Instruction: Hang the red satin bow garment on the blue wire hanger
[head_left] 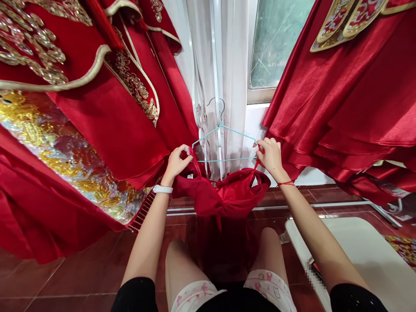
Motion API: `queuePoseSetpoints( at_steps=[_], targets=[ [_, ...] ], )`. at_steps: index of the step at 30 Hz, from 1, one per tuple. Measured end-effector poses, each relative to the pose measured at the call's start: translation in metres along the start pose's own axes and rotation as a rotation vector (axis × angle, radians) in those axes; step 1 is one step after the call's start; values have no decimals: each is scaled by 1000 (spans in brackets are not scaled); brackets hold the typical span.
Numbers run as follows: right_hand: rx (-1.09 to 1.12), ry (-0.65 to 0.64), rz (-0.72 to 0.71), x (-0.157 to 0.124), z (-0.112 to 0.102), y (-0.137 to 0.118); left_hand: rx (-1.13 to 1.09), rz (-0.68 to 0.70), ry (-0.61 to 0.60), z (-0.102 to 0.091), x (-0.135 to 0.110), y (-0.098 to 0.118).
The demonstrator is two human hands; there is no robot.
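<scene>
A thin light-blue wire hanger (238,131) with a metal hook is held up in front of me. From it hangs a red dress (224,199) by its straps, its bodice folded and its skirt falling between my knees. My left hand (178,162) is closed at the hanger's left corner, pinching a red strap there. At the opposite corner my right hand (270,157) is closed with the other thin strap between its fingers. The hanger's hook points up and is on nothing that I can see clearly; a white metal post stands behind it.
Red garments with gold embroidery (130,82) hang close on the left. More red satin garments (357,99) hang on the right, beside a window (281,43). White curtains (235,56) are behind. A white stool (360,251) stands at my right on the red tiled floor (84,277).
</scene>
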State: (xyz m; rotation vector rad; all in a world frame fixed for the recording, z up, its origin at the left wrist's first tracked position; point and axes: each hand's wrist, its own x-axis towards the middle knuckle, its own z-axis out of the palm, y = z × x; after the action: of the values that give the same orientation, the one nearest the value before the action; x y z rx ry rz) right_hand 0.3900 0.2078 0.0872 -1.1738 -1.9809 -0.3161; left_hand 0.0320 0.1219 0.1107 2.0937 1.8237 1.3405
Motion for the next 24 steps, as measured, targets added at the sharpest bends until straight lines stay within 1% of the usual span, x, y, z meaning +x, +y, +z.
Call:
queuePoseSetpoints(
  at_steps=[3, 6, 11, 13, 15, 16, 17, 19, 20, 21, 22, 23, 24],
  targets=[
    [-9, 20, 18, -1, 0, -2, 44, -20, 38, 2, -7, 0],
    [8, 31, 21, -4, -2, -4, 26, -6, 58, 3, -11, -1],
    [67, 37, 21, -9, -5, -6, 50, 36, 51, 0, -11, -7],
    [158, 30, 27, -9, -7, -7, 63, 48, 41, -3, -10, -9],
    [324, 55, 58, -9, -8, -6, 78, 63, 26, -5, -8, -9],
    [417, 109, 99, -11, -9, -5, 84, 68, 16, -6, -8, -8],
    [499, 199, 167, -14, -8, -4, 87, 70, 3, -6, -7, -8],
    [592, 430, 368, -28, -4, -1, 85, 68, -22, -5, -6, -7],
    [609, 510, 475, -39, 0, -1, 82, 67, -30, -3, -5, -7],
    [614, 519, 565, -51, 4, 0, 80, 66, -35, -2, -4, -7],
    [631, 426, 612, -64, 9, 0, 76, 64, -36, 0, -4, -7],
    [656, 254, 606, -77, 15, 0, 70, 61, -34, 1, -3, -7],
    [665, 66, 562, -89, 21, 0, 62, 57, -31, 2, -3, -7]
  ],
)
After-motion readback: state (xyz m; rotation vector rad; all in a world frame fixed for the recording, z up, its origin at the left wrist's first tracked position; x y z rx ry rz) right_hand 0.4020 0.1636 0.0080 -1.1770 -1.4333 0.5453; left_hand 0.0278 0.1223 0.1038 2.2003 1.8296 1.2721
